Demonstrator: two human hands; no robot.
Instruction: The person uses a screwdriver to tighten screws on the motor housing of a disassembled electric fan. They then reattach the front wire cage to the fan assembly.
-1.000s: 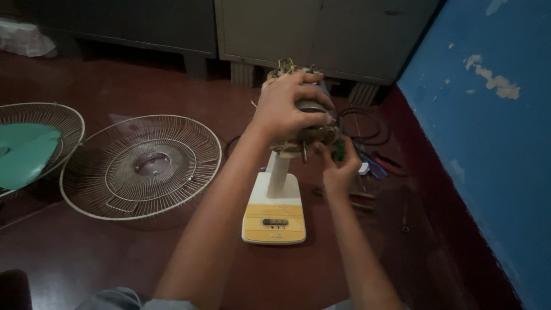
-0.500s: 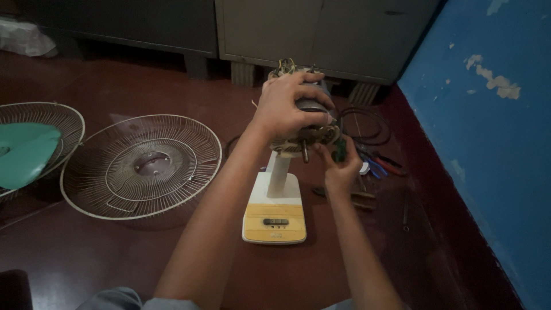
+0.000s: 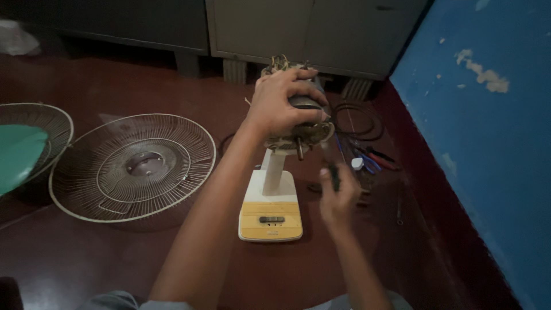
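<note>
Centre of the frame: the left hand (image 3: 282,103) is wrapping its fingers over the top of the bare motor (image 3: 301,123), gripping it firmly, evidently to keep the head from turning on its white post (image 3: 274,169). The post is rising from the cream and yellow base (image 3: 270,215), which is sitting flat on the dark red floor (image 3: 115,264) at lower centre.

Right of centre: the right hand (image 3: 338,198) is closing around a dark-handled screwdriver (image 3: 332,172), with the shaft pointing up toward the motor's underside (the tip is blurred, so contact cannot be told).

Left half: a wire guard (image 3: 133,166) is lying flat on the floor, well apart from the base, and a second guard (image 3: 40,123) with a green blade (image 3: 20,155) is showing at the left edge; laid flat, these parts are staying out of the working area.

Right of the motor: loose cables and small tools (image 3: 367,155) are lying near the blue wall (image 3: 493,143).

Against the earlier frame: the right hand is now sitting lower and farther from the motor, having been up close under it; the left hand is keeping its hold, and the guards are lying where they were.
</note>
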